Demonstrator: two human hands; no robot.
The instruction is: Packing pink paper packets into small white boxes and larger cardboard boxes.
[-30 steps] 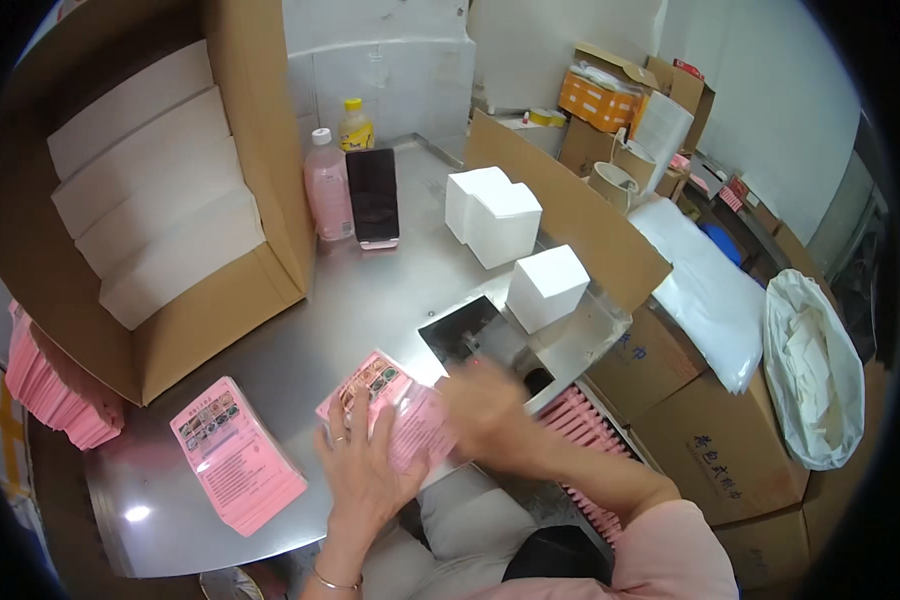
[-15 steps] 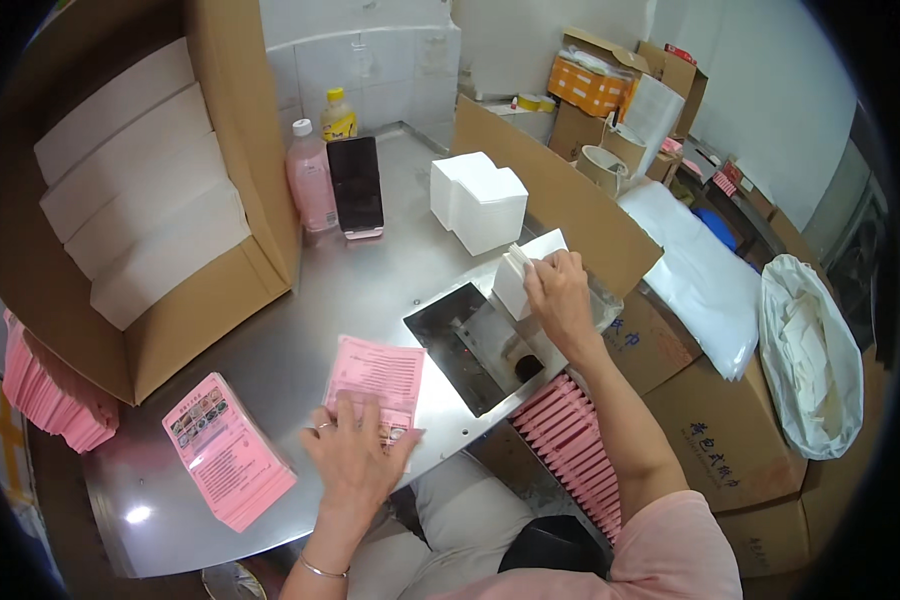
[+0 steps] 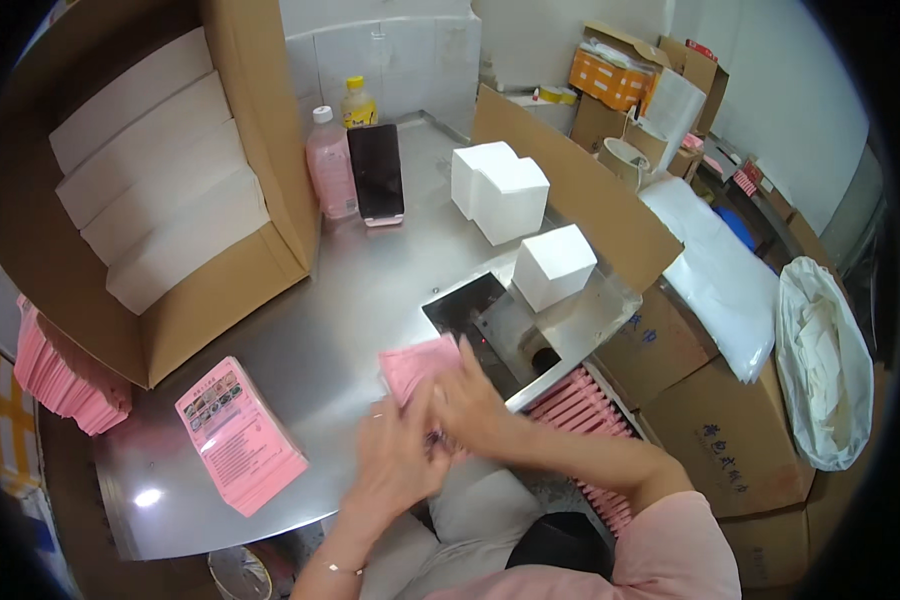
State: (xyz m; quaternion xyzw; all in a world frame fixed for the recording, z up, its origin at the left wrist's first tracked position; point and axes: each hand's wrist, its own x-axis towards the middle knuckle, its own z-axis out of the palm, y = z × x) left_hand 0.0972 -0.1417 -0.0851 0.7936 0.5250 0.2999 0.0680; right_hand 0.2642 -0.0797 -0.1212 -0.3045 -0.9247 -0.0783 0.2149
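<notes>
A pink printed paper packet (image 3: 417,366) is between my two hands, just above the near edge of the steel table. My left hand (image 3: 395,450) pinches its lower part, the fingers bent and slightly blurred. From the right, my right hand (image 3: 477,408) closes on its side, close against the left fingers. Whether a napkin is inside the packet is hidden by the hands. A squared stack of white paper napkins (image 3: 553,268) stands on the metal ledge beyond my right hand. Left of my hands lies a thick pile of similar pink packets (image 3: 240,435).
A rectangular opening (image 3: 462,305) is cut into the steel table (image 3: 360,300). More white napkin stacks (image 3: 500,192) stand farther back by a cardboard flap (image 3: 570,175). A large carton (image 3: 220,290) of napkins, a phone (image 3: 377,175) and bottles (image 3: 330,165) are at left and back.
My right hand has left the white napkin stack and come down-left to the packet. My left hand has shifted right with the packet, which is no longer flat on the table.
</notes>
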